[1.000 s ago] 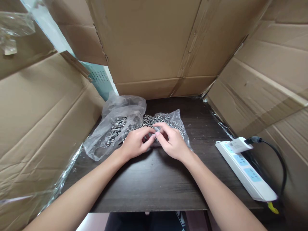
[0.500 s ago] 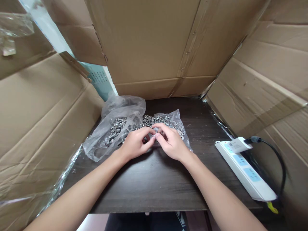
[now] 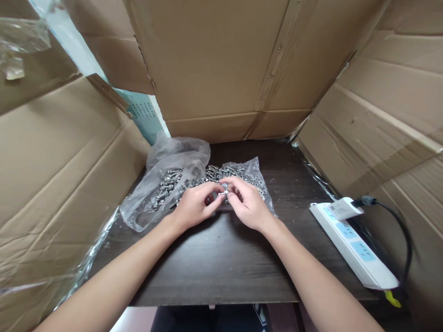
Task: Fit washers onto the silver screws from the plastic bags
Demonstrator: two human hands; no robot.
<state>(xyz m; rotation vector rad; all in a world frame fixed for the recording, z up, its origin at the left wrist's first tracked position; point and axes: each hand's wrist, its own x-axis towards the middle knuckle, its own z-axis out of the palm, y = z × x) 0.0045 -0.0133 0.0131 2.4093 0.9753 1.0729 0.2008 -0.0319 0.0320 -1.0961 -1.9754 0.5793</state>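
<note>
My left hand (image 3: 194,206) and my right hand (image 3: 246,204) meet fingertip to fingertip over a dark wooden table (image 3: 221,263). Both pinch one small silver bolt (image 3: 224,192) between them. Just behind the hands lie two clear plastic bags: the left bag (image 3: 166,184) holds a heap of silver bolts, the right bag (image 3: 251,177) holds small silver washers or nuts. My right hand rests partly on the right bag.
Cardboard walls (image 3: 224,64) close in the table on the left, back and right. A white power strip (image 3: 353,242) with a plugged black cable (image 3: 403,230) lies at the right edge. Crumpled clear film (image 3: 86,263) hangs along the left edge.
The hands have stayed in place. The fingers have shifted slightly around the small bolt, which now shows more plainly between the fingertips.
</note>
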